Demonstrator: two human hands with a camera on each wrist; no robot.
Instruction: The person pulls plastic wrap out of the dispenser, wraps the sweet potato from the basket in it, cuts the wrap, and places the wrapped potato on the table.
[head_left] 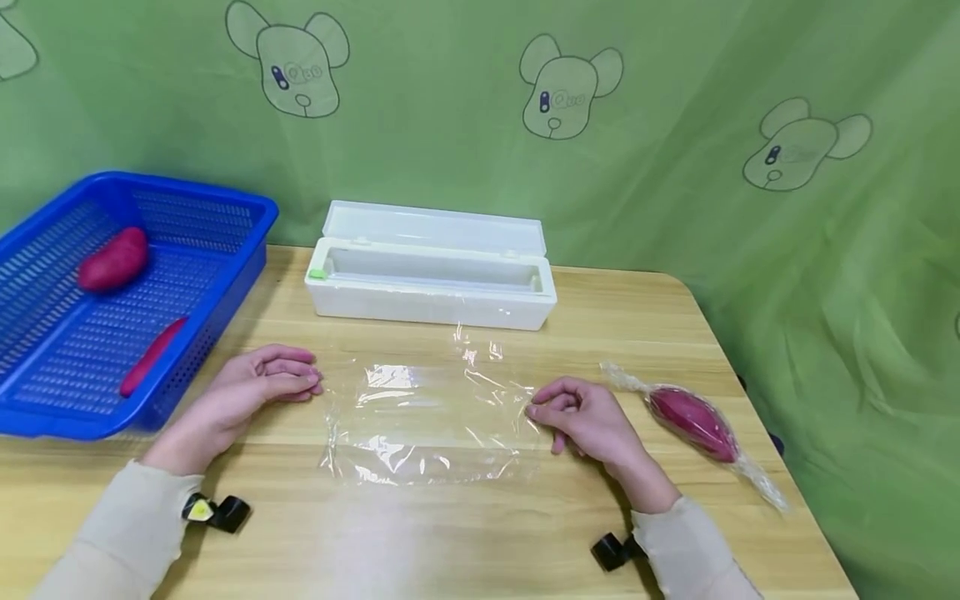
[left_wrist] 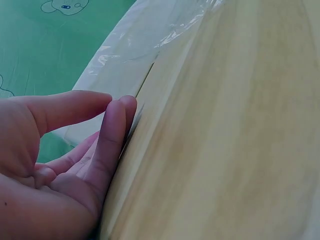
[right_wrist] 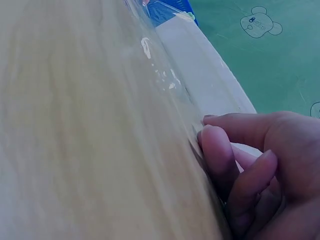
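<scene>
Between my hands, cling film sheet [head_left: 431, 421] lying long axis left-right; right hand [head_left: 585, 417] pinching its edge, left hand [head_left: 251, 392] resting relaxed just off other end.

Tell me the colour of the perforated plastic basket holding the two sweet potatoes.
Blue perforated plastic basket; shows best in the head view.

Film sheet [head_left: 431, 421] at bench [head_left: 480, 533] centre, dispenser box [head_left: 431, 279] at 12 o'clock, basket [head_left: 90, 333] at 10, wrapped sweet potato [head_left: 693, 421] at 3
</scene>
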